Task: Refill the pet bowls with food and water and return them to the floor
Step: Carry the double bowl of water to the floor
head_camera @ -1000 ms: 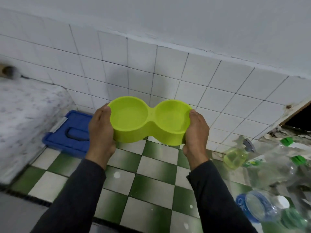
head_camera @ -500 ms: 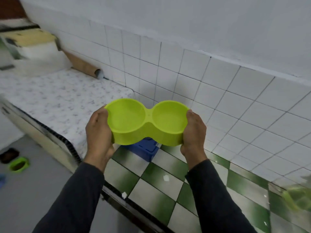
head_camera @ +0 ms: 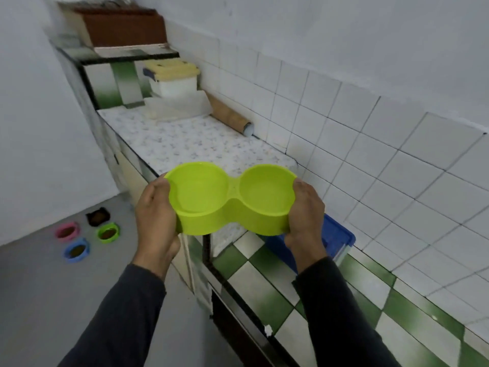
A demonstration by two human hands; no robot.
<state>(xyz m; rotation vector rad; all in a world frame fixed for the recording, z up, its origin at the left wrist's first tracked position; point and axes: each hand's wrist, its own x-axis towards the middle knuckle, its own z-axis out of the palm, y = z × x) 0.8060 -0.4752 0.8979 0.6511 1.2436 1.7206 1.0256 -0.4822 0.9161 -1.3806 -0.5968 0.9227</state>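
I hold a lime-green double pet bowl (head_camera: 230, 198) level in front of me, above the counter's edge. My left hand (head_camera: 154, 215) grips its left end and my right hand (head_camera: 307, 211) grips its right end, thumbs on the rim. Both wells look smooth; I cannot tell if they hold water. On the grey floor at the left sit several small bowls with brown food: a pink bowl (head_camera: 67, 231), a black bowl (head_camera: 98, 215), a green bowl (head_camera: 108, 233) and a blue bowl (head_camera: 76, 250).
A green-and-white tiled counter (head_camera: 264, 284) runs along the white tiled wall on the right, stepping up to a speckled counter (head_camera: 185, 144). A blue plastic box (head_camera: 337, 241) sits behind the bowl. Farther back stand a white container with a yellow lid (head_camera: 173, 79) and a cardboard tube (head_camera: 230, 116).
My view has swung left along the counter with the bowl still held in both hands. The bottles on the right are out of view and the floor bowls have come into sight.
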